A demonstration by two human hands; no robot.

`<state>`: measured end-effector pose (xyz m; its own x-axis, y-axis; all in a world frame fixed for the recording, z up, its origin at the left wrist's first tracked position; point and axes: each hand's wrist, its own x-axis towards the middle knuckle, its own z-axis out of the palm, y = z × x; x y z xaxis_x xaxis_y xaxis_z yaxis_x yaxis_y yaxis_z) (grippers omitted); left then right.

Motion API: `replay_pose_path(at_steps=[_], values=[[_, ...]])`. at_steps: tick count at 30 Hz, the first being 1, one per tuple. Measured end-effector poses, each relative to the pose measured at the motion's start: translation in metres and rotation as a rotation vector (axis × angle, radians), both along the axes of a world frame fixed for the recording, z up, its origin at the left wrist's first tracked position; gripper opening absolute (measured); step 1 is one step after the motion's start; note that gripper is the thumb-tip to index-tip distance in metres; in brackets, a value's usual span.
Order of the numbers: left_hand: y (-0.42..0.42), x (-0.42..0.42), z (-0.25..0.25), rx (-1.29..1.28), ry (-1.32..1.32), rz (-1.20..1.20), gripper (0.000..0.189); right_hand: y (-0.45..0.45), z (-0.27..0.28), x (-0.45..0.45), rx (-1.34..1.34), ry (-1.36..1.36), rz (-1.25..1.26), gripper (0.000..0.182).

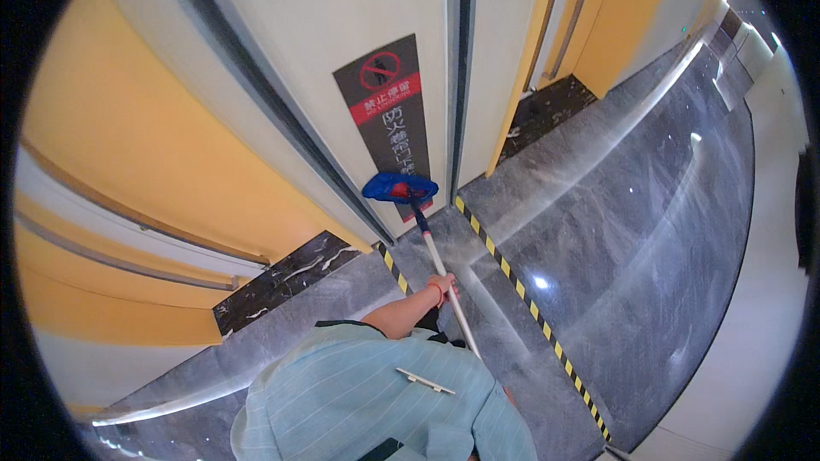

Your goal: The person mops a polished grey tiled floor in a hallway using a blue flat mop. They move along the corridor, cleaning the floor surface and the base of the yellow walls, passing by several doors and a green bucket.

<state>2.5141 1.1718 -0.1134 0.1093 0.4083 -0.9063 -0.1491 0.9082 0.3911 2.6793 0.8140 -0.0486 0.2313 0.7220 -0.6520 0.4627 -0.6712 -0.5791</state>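
Observation:
My left hand (442, 283) is closed around the pale pole (462, 323) of a long-handled cleaning tool, with a red band on the wrist. At the far end, a blue cloth-covered head (400, 187) with a red patch lies over the lower part of a dark sign (384, 115) on a cream wall panel (378, 6); it appears to rest against the panel. The pole runs back toward my body and passes out of sight beside my light green striped shirt (359, 390). My right hand is out of view; only a sliver of skin shows near the right sleeve.
Dark vertical tracks (462, 77) flank the panel. Yellow doors with long handles (570, 19) stand on both sides, above black marble thresholds (551, 112). Yellow-black striped tape (509, 275) crosses the glossy grey floor (615, 218). A pale wall (756, 282) curves along the right.

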Motion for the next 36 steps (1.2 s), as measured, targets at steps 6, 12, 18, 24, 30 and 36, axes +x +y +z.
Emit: replay_pose_path(at_steps=[6, 12, 18, 24, 30, 36], values=[[0.012, 0.004, -0.029, -0.076, -0.069, 0.077, 0.023, -0.002, -0.023, -0.018, -0.078, 0.056, 0.056, 0.034], [0.038, -0.009, -0.08, -0.192, -0.148, 0.149, 0.02, 0.128, 0.059, -0.033, -0.285, 0.035, 0.095, 0.032], [0.082, -0.014, -0.153, -0.309, -0.064, 0.085, 0.018, 0.222, 0.034, -0.057, -0.294, 0.147, 0.043, 0.038], [0.087, -0.018, -0.186, -0.291, -0.05, 0.017, 0.018, 0.258, 0.037, -0.056, -0.286, 0.046, 0.101, 0.034], [0.062, 0.002, -0.128, -0.384, -0.271, -0.026, 0.017, 0.196, 0.066, 0.002, -0.332, 0.16, 0.097, 0.033], [0.044, 0.02, -0.025, -0.431, -0.455, -0.188, 0.015, 0.153, 0.137, 0.065, -0.515, 0.506, -0.127, 0.016]])
